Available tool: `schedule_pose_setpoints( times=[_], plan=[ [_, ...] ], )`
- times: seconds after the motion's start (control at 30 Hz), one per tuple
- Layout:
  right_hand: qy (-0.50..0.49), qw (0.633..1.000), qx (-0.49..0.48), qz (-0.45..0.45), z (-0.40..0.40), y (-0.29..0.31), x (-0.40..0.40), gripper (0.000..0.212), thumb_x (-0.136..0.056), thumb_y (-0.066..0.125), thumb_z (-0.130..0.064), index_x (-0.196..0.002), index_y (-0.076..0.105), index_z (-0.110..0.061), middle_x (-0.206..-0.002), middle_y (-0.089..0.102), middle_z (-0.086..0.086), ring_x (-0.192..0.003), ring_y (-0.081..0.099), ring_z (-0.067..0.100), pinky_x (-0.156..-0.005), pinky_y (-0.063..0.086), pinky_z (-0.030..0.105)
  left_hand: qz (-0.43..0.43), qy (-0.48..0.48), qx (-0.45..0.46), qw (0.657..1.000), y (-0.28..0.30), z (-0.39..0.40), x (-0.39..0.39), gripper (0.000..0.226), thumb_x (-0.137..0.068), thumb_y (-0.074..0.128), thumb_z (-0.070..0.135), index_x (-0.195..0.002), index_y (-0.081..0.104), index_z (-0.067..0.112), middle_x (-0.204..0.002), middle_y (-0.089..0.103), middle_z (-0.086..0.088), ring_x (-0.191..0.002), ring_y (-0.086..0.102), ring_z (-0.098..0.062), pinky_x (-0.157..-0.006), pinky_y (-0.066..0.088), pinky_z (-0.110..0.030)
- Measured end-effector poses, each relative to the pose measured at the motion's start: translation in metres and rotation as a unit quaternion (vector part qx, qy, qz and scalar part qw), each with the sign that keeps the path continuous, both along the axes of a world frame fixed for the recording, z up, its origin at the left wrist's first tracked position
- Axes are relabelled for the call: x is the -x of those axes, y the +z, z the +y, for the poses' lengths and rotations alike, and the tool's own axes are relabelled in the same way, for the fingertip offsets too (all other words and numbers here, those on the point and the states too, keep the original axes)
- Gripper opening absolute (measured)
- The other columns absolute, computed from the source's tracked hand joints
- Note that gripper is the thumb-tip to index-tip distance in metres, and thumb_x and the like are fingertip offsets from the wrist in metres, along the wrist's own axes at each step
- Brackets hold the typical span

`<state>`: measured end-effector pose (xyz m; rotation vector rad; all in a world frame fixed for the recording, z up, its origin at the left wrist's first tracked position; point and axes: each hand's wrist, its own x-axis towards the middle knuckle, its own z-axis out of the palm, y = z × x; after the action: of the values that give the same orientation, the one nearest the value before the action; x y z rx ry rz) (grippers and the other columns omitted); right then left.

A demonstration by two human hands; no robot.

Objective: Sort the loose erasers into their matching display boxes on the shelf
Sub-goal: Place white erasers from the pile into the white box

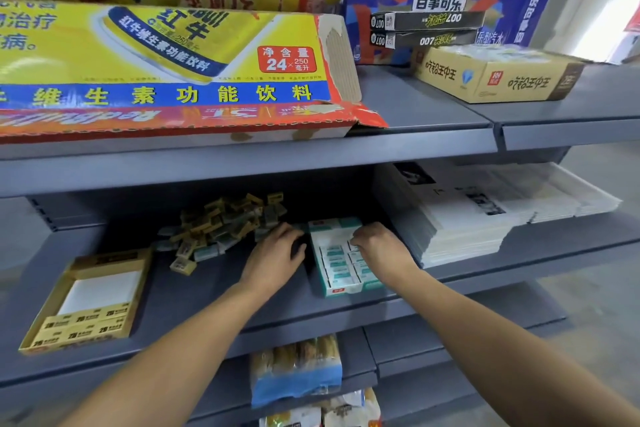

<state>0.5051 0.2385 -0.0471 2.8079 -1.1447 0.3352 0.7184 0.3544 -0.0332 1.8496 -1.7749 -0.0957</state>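
- Head view: I see my left hand [277, 253] lying palm down on the grey shelf [207, 291], fingers loosely bent, at the near edge of the pile of loose erasers [221, 225]; I cannot tell whether it holds one.
- My right hand [375, 244] is over the teal display box [341, 282], fingers curled down onto the rows of teal erasers [337, 262] inside; whether it pinches one I cannot tell.
- The teal box sits between my two hands, its back part still bare white.
- The yellow display box [52, 326] lies well to the left, with yellow erasers [83, 324] only in its front rows.
- The pile sits behind, between both boxes, mostly yellow pieces with some teal.
- A stack of white papers [464, 229] lies just right of the teal box.
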Motion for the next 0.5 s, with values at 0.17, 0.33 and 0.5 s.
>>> schedule_pose_setpoints(
  times=[0.17,0.33,0.5],
  plan=[
    [-0.004,0.998,-0.049,-0.027,0.004,0.001,-0.006,0.037,-0.079,0.058,0.011,-0.105,0.073,-0.01,-0.108,0.07,0.007,-0.104,0.06,0.028,-0.086,0.053,0.036,-0.008,0.011,0.0,1.0,-0.006,0.003,-0.005,0.032,-0.096,0.054,0.029,-0.122,0.062,0.013,-0.12,0.055,-0.002,-0.104,0.058,-0.02,-0.084,0.051,-0.036],
    [-0.017,0.996,-0.086,0.019,0.011,0.013,-0.01,0.021,-0.084,0.049,-0.007,-0.086,0.07,-0.009,-0.095,0.07,0.009,-0.094,0.062,0.029,-0.077,0.049,0.034,-0.003,0.013,0.006,1.0,-0.007,0.007,-0.002,0.032,-0.096,0.054,0.027,-0.123,0.061,0.013,-0.122,0.056,-0.002,-0.105,0.057,-0.019,-0.086,0.05,-0.034],
    [-0.056,0.998,-0.017,-0.037,0.026,0.026,-0.034,0.016,-0.082,0.052,-0.01,-0.078,0.067,-0.008,-0.087,0.069,0.014,-0.089,0.059,0.034,-0.069,0.038,0.033,-0.007,0.046,0.004,0.999,-0.008,0.022,-0.007,0.034,-0.096,0.054,0.027,-0.126,0.06,0.013,-0.127,0.055,-0.002,-0.112,0.055,-0.02,-0.092,0.049,-0.035]
  ],
)
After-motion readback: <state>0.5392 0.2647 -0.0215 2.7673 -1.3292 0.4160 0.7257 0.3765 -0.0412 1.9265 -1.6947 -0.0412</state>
